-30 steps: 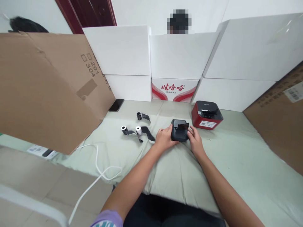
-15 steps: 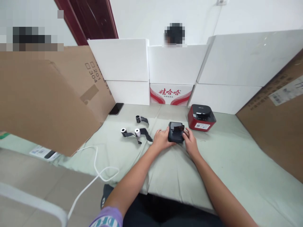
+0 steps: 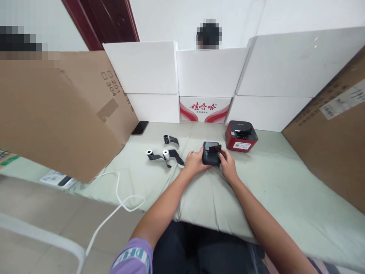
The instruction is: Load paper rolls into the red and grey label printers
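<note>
A small black portable printer (image 3: 211, 158) sits on the cloth in front of me, a dark strip of paper (image 3: 214, 148) lying across its top. My left hand (image 3: 196, 161) grips its left side, thumb along the near edge. My right hand (image 3: 227, 161) has its fingers curled against the right side, close to the strip's end; whether they also pinch the strip is unclear. Left of the printer lie three small paper rolls with dark tails: a far roll (image 3: 166, 139), a left roll (image 3: 149, 154) and a near roll (image 3: 166, 154).
Behind the printer to the right stands a red and black box-shaped device (image 3: 242, 136). A phone (image 3: 140, 128) lies at the back left. White boxes (image 3: 211, 72) wall off the rear, with brown cardboard (image 3: 62, 114) on both sides. A white cable (image 3: 117, 186) hangs over the front edge.
The camera view has shifted slightly. Both hands stay at the printer's sides, and the strip remains on top. The rolls have not moved on the cloth.
</note>
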Demonstrator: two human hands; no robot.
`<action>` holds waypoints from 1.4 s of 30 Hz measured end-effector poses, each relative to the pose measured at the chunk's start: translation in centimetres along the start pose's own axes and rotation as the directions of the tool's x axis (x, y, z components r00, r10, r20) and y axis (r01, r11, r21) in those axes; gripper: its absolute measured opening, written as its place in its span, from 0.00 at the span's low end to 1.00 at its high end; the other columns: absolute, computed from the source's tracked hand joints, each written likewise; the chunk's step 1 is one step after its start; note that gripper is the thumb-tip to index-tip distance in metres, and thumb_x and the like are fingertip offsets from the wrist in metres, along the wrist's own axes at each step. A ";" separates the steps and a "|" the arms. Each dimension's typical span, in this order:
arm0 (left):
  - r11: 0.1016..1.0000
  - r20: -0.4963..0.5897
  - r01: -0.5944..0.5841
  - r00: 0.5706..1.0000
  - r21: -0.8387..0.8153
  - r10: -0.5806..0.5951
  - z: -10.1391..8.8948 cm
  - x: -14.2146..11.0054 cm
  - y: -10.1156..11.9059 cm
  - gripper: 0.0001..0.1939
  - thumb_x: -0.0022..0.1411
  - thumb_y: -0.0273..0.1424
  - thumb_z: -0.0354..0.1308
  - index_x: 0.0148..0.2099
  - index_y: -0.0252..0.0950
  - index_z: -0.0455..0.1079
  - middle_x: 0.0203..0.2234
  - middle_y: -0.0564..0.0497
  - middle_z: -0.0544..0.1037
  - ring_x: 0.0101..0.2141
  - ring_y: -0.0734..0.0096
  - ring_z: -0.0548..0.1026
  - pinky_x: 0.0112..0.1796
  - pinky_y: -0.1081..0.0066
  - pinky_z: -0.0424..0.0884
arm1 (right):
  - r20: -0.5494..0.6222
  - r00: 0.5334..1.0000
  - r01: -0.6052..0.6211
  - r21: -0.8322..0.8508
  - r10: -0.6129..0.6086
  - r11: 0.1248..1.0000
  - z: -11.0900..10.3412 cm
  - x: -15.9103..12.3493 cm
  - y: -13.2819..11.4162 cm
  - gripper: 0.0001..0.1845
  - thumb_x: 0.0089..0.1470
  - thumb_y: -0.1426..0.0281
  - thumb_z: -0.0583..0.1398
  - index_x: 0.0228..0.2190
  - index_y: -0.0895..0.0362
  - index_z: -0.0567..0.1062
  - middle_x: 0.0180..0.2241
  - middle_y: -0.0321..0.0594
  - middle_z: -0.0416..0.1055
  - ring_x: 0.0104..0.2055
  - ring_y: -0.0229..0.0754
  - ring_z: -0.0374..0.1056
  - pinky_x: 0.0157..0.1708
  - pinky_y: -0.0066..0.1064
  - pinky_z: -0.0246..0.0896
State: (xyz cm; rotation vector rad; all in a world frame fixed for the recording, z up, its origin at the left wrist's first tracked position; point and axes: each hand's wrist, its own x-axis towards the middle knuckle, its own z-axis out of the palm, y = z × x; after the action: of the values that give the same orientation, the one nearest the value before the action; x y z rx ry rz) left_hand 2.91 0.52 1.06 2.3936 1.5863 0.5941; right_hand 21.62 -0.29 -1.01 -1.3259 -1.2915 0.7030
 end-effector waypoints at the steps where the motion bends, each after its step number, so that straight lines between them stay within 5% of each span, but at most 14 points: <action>1: 1.000 -0.004 0.004 1.000 -0.001 -0.004 0.0 -0.1 0.1 0.54 0.52 0.54 0.68 0.71 0.32 0.52 0.50 0.37 0.81 0.53 0.50 0.78 0.61 0.53 0.61 | 0.000 1.000 0.017 -0.018 -0.017 1.000 0.0 0.0 -0.1 0.28 0.56 0.53 0.57 0.50 0.59 0.74 0.53 0.54 0.76 0.56 0.56 0.71 0.61 0.53 0.60; 14: 0.998 -0.046 -0.021 0.999 -0.054 0.018 0.0 -0.3 -0.3 0.53 0.53 0.53 0.67 0.72 0.34 0.52 0.55 0.38 0.78 0.55 0.52 0.76 0.59 0.56 0.62 | 0.008 0.998 0.066 -0.001 -0.066 0.998 -0.5 0.4 0.0 0.29 0.57 0.57 0.57 0.55 0.58 0.76 0.59 0.51 0.73 0.61 0.54 0.68 0.65 0.51 0.55; 23: 0.988 -0.072 -0.038 0.997 -0.148 0.028 0.0 -0.5 -0.4 0.51 0.54 0.50 0.67 0.73 0.39 0.52 0.64 0.42 0.71 0.60 0.53 0.72 0.60 0.56 0.64 | 0.084 0.994 0.070 0.001 -0.069 0.998 -0.4 1.2 0.8 0.37 0.61 0.46 0.54 0.63 0.54 0.69 0.67 0.46 0.62 0.71 0.52 0.54 0.72 0.51 0.39; 34: 0.991 -0.032 -0.010 0.999 -0.133 0.006 0.4 -0.5 -0.4 0.51 0.54 0.49 0.68 0.73 0.38 0.53 0.66 0.42 0.68 0.67 0.47 0.62 0.63 0.52 0.61 | 0.135 0.987 -0.090 0.047 0.083 0.995 -0.3 2.5 0.1 0.44 0.57 0.37 0.50 0.64 0.49 0.67 0.67 0.44 0.62 0.69 0.56 0.58 0.65 0.52 0.56; 42: 0.988 -0.020 0.001 1.000 -0.152 -0.004 0.4 -0.3 -0.6 0.51 0.54 0.49 0.68 0.73 0.40 0.53 0.66 0.42 0.68 0.67 0.47 0.62 0.63 0.50 0.60 | 0.157 0.964 -0.179 -0.202 0.213 0.963 0.5 8.4 -2.0 0.31 0.59 0.55 0.55 0.59 0.54 0.73 0.60 0.48 0.72 0.54 0.52 0.72 0.50 0.45 0.70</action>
State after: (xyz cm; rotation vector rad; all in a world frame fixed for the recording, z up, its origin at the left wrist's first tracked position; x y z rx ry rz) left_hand 2.45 0.53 0.40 2.2812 1.4931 0.7138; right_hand 22.48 7.34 2.97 -1.5890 -1.4071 0.8717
